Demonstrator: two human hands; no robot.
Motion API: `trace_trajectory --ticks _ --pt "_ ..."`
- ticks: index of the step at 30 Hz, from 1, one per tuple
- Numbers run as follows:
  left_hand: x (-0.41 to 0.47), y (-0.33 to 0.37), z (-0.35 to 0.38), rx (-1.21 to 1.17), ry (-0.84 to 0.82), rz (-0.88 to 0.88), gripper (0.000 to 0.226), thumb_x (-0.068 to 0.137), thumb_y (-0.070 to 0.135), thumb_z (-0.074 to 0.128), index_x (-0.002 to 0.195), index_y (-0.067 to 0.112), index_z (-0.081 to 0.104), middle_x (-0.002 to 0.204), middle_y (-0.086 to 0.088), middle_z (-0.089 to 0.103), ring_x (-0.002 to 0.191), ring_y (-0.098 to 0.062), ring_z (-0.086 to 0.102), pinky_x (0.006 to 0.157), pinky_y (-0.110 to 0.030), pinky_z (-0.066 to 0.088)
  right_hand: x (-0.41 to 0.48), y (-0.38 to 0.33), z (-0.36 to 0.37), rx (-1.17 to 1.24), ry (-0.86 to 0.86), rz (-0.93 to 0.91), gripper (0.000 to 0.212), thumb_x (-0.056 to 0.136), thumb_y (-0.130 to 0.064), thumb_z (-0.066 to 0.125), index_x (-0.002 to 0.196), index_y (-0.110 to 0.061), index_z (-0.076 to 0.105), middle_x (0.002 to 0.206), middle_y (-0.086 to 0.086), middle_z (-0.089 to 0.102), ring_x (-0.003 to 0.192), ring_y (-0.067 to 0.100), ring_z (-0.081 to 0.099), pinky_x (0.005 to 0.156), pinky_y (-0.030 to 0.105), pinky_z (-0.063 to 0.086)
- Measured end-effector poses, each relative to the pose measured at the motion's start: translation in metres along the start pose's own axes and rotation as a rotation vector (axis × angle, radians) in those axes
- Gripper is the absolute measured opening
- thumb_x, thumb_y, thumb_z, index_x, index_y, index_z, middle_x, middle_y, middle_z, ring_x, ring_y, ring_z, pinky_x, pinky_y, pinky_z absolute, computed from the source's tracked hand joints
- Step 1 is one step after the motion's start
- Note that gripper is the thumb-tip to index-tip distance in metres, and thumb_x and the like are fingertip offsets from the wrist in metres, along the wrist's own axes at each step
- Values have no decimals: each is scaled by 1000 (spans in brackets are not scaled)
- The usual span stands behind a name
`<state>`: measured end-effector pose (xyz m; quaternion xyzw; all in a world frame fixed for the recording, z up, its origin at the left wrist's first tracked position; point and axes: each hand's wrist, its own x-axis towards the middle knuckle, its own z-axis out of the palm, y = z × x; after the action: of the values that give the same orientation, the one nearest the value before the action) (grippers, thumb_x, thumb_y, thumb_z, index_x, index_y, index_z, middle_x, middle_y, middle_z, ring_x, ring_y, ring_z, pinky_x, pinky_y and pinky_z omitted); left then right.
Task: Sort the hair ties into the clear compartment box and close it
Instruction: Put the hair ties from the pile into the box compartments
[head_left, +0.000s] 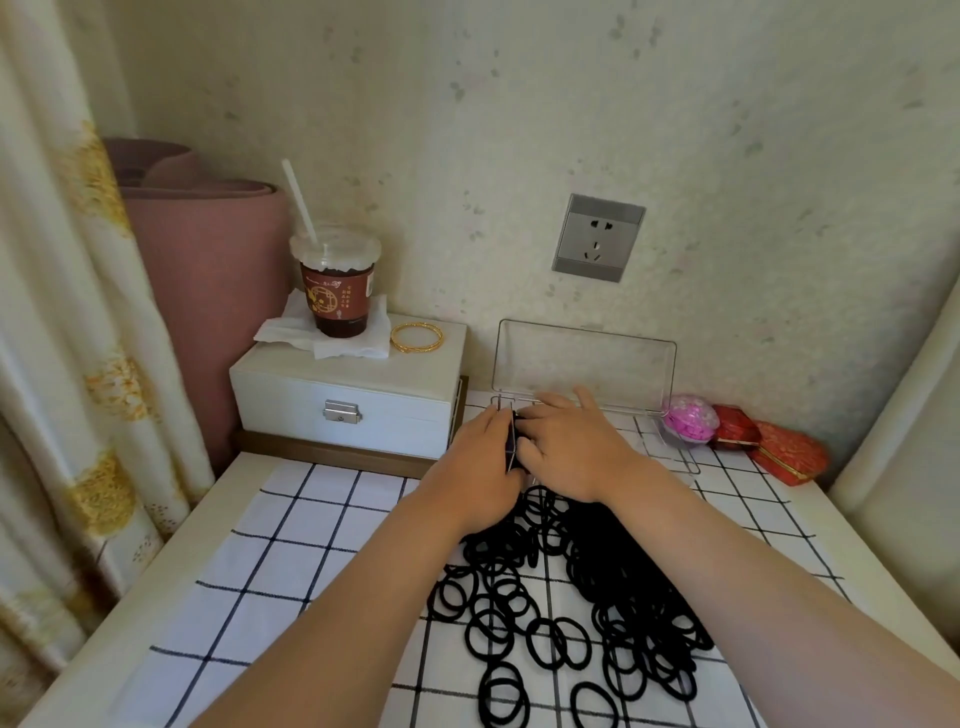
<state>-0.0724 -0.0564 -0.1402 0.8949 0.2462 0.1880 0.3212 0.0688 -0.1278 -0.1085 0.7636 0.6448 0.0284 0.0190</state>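
Observation:
A big loose pile of black hair ties (566, 587) lies on the checked cloth in front of me. The clear compartment box (670, 452) stands behind the pile, its lid (584, 364) raised against the wall. My left hand (475, 467) and my right hand (569, 447) meet over the box's left end. Between them a small dark bunch of hair ties (511, 449) is pressed at a compartment. The hands hide most of the box's left compartments.
A white drawer box (343, 395) at the back left carries a drink cup with a straw (337, 280), tissue and a gold bangle (416, 338). Right of the clear box sit a pink ball (691, 418) and red cases (769, 441). A curtain hangs at left.

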Motion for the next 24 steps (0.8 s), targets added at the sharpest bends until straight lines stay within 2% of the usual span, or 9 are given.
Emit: trace_trajectory --ticks 2,4,7,9,13,19,22,24 --pt "-3 1 -5 -3 4 17 51 90 16 56 138 23 41 134 5 47 128 -15 43 111 -33 36 -6 1 -6 95 53 22 43 99 -34 32 123 -20 64 135 -4 58 139 21 39 116 46 16" --pt "-7 3 -12 -8 3 33 50 92 14 54 140 23 43 133 4 50 126 -14 45 109 -31 37 -15 3 -14 170 142 46 32 96 -27 44 118 -17 66 124 -1 64 123 23 51 106 38 29" --pt "-19 9 -25 40 -1 33 48 96 11 50 143 21 44 139 5 47 130 -13 44 103 -18 30 -35 -3 -26 214 206 85 31 93 -21 50 118 -21 70 116 0 67 109 24 59 97 39 44" --pt "-27 7 -33 87 0 3 44 97 9 49 139 21 51 139 3 50 127 -14 47 103 -21 34 -51 -16 -29 287 176 94 29 95 -21 49 114 -25 71 112 -4 68 101 20 63 90 39 50" --pt "-40 1 -41 114 -103 -104 30 96 12 52 119 27 65 124 6 64 108 -9 58 96 -25 47 -77 -45 -18 327 56 3 34 92 -23 50 121 -29 67 117 -9 64 104 14 62 91 33 51" --pt "-48 10 -34 247 -252 -129 39 91 6 56 122 27 66 127 4 61 113 -14 57 92 -23 45 -75 -47 -6 355 47 19 29 92 -10 51 108 -27 68 106 -6 57 97 16 59 85 33 51" --pt "-49 9 -30 273 -302 -126 43 89 4 56 121 30 66 129 0 59 114 -16 57 97 -29 48 -78 -41 -2 285 -44 -20 38 85 -14 61 117 -33 63 113 -9 55 102 12 57 86 31 50" --pt "-48 11 -30 257 -291 -136 43 91 3 50 119 30 68 131 0 59 116 -16 56 97 -26 46 -79 -37 1 284 -65 -24 33 85 -19 65 114 -34 66 113 -11 60 101 10 59 85 29 51"
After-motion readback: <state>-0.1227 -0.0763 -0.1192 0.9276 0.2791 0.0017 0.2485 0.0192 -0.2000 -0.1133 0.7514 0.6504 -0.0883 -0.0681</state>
